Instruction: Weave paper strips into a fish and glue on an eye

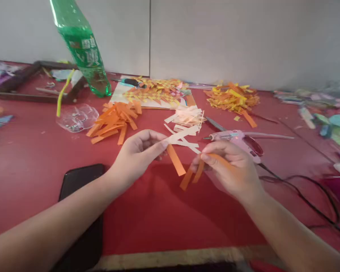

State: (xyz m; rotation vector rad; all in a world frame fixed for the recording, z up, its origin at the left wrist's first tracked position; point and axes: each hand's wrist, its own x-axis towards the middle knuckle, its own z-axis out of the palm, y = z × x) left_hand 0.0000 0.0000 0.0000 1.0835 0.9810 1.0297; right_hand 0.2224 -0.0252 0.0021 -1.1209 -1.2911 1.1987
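Observation:
My left hand [143, 149] pinches paper strips between thumb and fingers: pale cream strips [184, 134] fan out to the right, and an orange strip [175, 160] hangs down from the pinch. Facing it, my right hand [229, 162] is closed on several orange paper strips [198, 172], which dangle from its fingertips and lie across the palm. Just beyond both hands sits a pile of pale strips [188, 115]. A heap of orange strips [117, 119] lies past my left hand. Close behind my right hand rests a pink glue gun [240, 139].
A green bottle [86, 56] stands at the back left beside a dark tray [31, 96]. A clear plastic dish [76, 118], a black phone [82, 226], a yellow-orange woven piece [155, 92] and a yellow-orange strip pile [234, 99] lie around. A black cord [303, 192] runs right.

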